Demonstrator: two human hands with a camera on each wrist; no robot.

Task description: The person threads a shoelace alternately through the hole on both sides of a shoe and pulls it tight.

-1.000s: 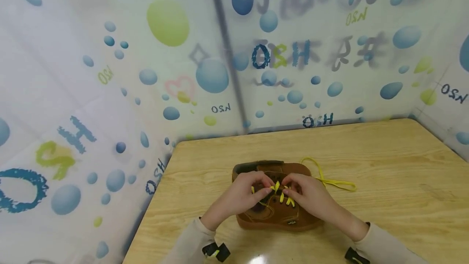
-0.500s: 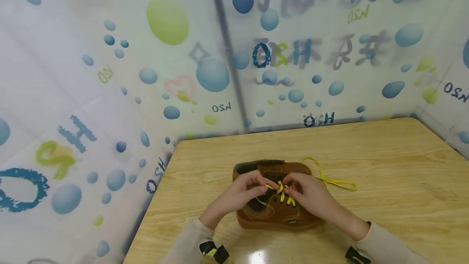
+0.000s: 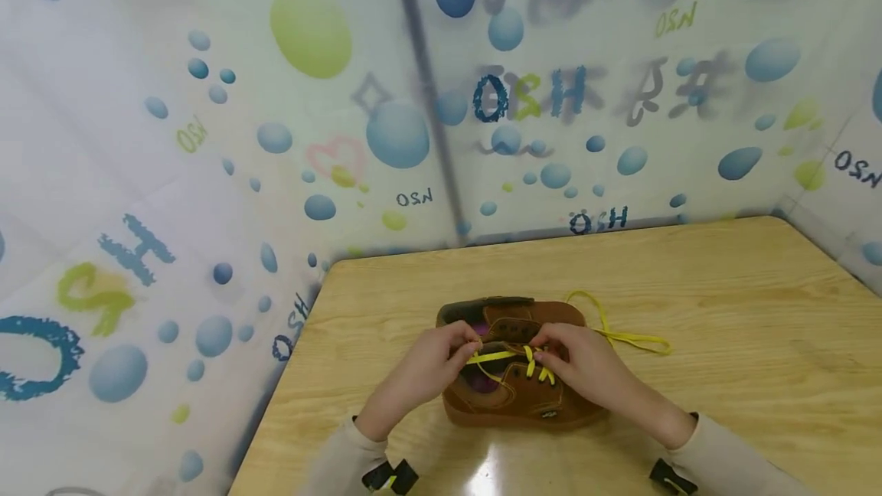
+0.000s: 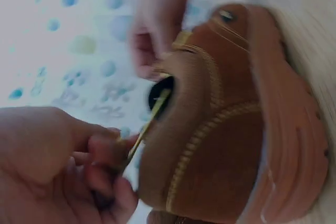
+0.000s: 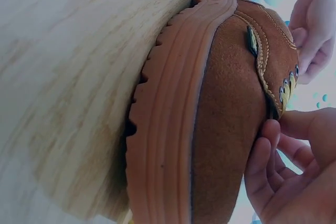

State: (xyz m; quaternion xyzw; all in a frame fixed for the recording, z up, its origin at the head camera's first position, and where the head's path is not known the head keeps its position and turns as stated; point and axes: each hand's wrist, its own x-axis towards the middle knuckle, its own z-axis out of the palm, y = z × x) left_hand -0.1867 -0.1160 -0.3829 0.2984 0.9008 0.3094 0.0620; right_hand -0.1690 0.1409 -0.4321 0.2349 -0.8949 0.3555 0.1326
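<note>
Both forearms come in from the bottom edge, pale sleeves, black straps at wrists. Left hand [image 3: 430,362] fingers curled, thumb & fingertips pinched tight together. Right hand [image 3: 586,366] just beside it, palm down, fingers bent, tips pinched too. Hands close, not touching.

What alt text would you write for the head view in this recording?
Two hands work on a brown suede shoe on a wooden table: the left hand pinches a yellow lace drawn taut across the shoe, while the right hand holds the shoe by its eyelets. The lace's free end trails on the table, before a bubble-print curtain.
</note>
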